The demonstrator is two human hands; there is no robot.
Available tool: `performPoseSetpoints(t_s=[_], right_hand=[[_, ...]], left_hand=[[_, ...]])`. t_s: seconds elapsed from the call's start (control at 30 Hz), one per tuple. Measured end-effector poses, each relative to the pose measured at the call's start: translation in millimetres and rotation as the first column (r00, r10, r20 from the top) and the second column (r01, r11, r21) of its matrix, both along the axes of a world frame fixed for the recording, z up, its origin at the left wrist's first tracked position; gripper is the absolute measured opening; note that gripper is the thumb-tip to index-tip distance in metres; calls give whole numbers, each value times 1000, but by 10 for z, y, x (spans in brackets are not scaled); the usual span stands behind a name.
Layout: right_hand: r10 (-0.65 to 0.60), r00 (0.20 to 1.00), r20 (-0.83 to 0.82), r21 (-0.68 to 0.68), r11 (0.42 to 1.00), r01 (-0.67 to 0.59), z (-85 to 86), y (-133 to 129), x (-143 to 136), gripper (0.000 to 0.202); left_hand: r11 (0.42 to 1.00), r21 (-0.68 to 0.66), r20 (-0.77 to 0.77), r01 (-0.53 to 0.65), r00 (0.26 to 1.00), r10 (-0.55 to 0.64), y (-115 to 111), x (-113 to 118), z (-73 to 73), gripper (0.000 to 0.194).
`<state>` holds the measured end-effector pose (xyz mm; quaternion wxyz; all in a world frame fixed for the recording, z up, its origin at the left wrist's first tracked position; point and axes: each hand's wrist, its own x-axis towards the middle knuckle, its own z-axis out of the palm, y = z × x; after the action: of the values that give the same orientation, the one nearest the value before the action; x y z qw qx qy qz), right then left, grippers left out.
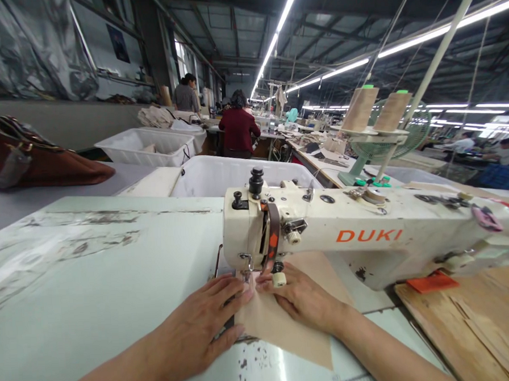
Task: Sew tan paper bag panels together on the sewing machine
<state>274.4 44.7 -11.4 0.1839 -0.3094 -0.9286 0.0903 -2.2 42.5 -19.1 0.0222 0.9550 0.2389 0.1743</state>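
Observation:
A white sewing machine (pixel 312 233) with orange DUKI lettering stands over the pale green table. Beneath its needle area lies a beige piece of fabric (pixel 291 333), reaching toward me and back to the right under the arm. My left hand (pixel 197 318) rests at the fabric's left edge, fingers stretched out beside the presser foot (pixel 247 277) and thumb apart. On the other side, my right hand (pixel 306 296) lies flat on the fabric, its fingertips close to the needle area and partly hidden by a white knob (pixel 279 279). Exact contact at the needle is too small to tell.
White plastic bins (pixel 150 146) stand behind the table. A brown bag (pixel 43 156) lies at left. Thread cones (pixel 360 110) and a green fan (pixel 398 129) are at back right. A wooden board (pixel 483 320) is at right. Other people (pixel 239 123) are farther back.

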Motion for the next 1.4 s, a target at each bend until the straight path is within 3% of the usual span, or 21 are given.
performPoseSetpoints(t_s=[0.37, 0.57, 0.83, 0.97, 1.13, 1.27, 1.4], right_hand=[[-62, 996, 58, -7, 998, 63, 103, -1, -36, 29], [-74, 997, -15, 59, 995, 75, 17, 46, -5, 20], [-202, 971, -131, 63, 975, 212, -55, 44, 24, 11], [-368, 919, -138, 75, 922, 381, -85, 55, 36, 10], [-606, 776, -176, 99, 773, 627, -196, 92, 122, 12], [-662, 738, -127, 121, 729, 674, -275, 139, 175, 17], [-657, 748, -94, 160, 732, 662, -210, 292, 221, 18]], left_hand=[[999, -47, -50, 4, 999, -6, 52, 69, 75, 55], [996, -86, -33, -25, 999, 22, 43, 68, 7, 58], [991, -109, -22, -75, 997, 73, 57, 68, -46, 54], [991, -114, -5, -66, 998, 66, 52, 79, -29, 54], [987, -145, -29, -68, 997, 65, 31, 117, 1, 54], [987, -147, -23, -68, 998, 65, 28, 123, -13, 53], [985, -157, -19, -67, 998, 65, 29, 119, -10, 53]])
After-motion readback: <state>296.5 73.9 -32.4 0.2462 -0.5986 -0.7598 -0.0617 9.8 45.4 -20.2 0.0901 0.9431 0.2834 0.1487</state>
